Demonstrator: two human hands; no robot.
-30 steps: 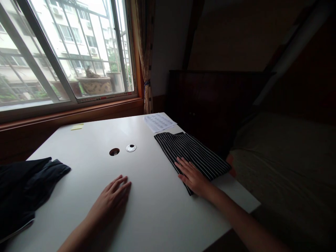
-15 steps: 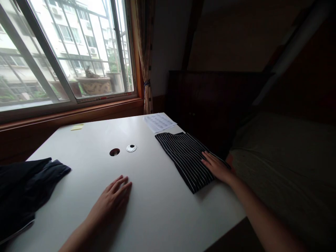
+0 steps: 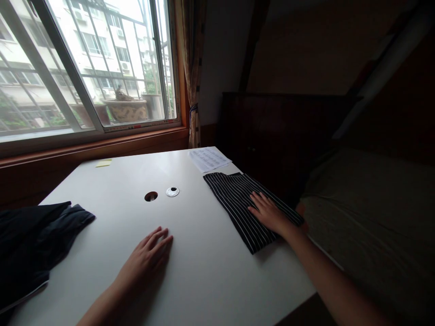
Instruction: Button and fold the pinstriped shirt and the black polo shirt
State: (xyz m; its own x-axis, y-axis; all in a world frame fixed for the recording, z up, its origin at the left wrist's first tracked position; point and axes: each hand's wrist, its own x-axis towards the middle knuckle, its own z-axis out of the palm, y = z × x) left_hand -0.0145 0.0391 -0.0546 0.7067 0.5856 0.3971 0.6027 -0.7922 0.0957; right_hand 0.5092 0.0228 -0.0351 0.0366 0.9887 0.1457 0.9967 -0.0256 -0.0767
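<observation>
Head view: right hand [image 3: 268, 215] flat on striped cloth [image 3: 238, 194], fingers slightly spread; left hand [image 3: 147, 253] on table [image 3: 197, 271], fingers loosely extended, empty.

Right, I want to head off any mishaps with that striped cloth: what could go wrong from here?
The striped cloth lies along the right edge of the table, so an outward push by the right hand might slide it off. Pressing while moving may wrinkle it. Its far end is near the papers, so a shove that way could disturb them.
</observation>
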